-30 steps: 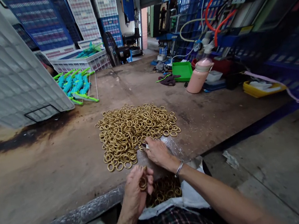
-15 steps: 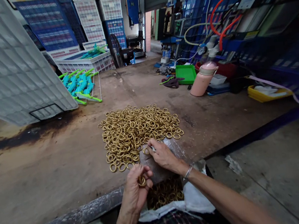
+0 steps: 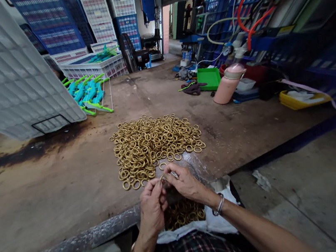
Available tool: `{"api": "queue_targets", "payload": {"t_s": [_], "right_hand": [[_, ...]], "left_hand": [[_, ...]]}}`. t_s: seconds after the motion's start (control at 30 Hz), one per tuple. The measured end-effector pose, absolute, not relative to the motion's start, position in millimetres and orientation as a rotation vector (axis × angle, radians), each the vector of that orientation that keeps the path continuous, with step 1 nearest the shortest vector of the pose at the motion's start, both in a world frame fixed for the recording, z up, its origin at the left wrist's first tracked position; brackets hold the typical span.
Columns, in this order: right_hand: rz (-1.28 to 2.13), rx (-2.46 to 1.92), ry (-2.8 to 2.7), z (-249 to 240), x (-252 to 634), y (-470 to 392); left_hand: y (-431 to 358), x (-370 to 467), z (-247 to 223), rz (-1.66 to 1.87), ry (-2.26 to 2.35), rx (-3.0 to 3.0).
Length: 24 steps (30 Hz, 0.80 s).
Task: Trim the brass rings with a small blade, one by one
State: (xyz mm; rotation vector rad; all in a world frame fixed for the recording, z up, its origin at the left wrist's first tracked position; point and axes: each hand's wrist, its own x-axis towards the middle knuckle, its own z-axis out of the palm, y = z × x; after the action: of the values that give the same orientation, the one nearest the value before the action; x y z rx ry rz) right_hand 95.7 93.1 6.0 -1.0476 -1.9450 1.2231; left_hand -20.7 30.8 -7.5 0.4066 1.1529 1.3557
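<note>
My left hand (image 3: 152, 204) pinches a gold-coloured ring (image 3: 162, 177) between thumb and fingertips, just over the table's front edge. Against that ring, the fingertips of my right hand (image 3: 186, 183) are closed. A small pale, metal-looking piece (image 3: 175, 174) shows at the right fingers; its kind I cannot make out. One loose ring (image 3: 163, 166) lies on the table just beyond the hands. Behind it spreads a large heap of the same rings (image 3: 154, 138). Below the hands, more rings (image 3: 185, 214) fill an open white sack (image 3: 222, 221) at my lap.
A white plastic crate (image 3: 11, 69) stands tilted at left, near turquoise-and-green toy bows (image 3: 90, 93). Toward the right are a pink bottle (image 3: 227, 87), a green tray (image 3: 208, 78) and a yellow tray (image 3: 303, 99). Stacked blue crates (image 3: 55, 25) rise behind.
My hands have come together. The left moved up and the right drew back toward it, so both now meet at one ring. A loose ring lies where the right fingers were.
</note>
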Motion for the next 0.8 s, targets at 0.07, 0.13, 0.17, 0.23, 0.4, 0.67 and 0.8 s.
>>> {"api": "queue_targets", "payload": {"t_s": [0.07,0.13,0.17,0.23,0.4,0.67,0.8], "right_hand": [[1.194,-1.075,-1.986,9.7,95.6,93.4],[1.162,-1.113,-2.021,12.3,95.0,93.0],[1.151,-1.13,-2.033,13.0,94.5,92.6],[1.146,-1.156,-2.05,13.3,93.3,91.8],[1.115,-1.201,-2.053,6.5,93.3,93.6],[0.767,-1.248,-2.465,-7.7,102.2,89.1],[0.711,-1.246,-2.593,-2.9,100.0,85.5]], "left_hand": [[30.2,-20.7,-7.8,1.336,1.287,0.526],[29.2,-19.9,-6.7,1.304,1.37,0.637],[28.6,-19.3,-5.9,1.286,1.374,0.666],[27.4,-17.9,-4.6,1.24,1.321,0.657],[26.3,-16.2,-4.0,1.198,1.173,0.601],[27.4,-19.2,-4.8,1.229,1.189,0.639],[27.4,-20.1,-4.7,1.219,1.224,0.672]]}}
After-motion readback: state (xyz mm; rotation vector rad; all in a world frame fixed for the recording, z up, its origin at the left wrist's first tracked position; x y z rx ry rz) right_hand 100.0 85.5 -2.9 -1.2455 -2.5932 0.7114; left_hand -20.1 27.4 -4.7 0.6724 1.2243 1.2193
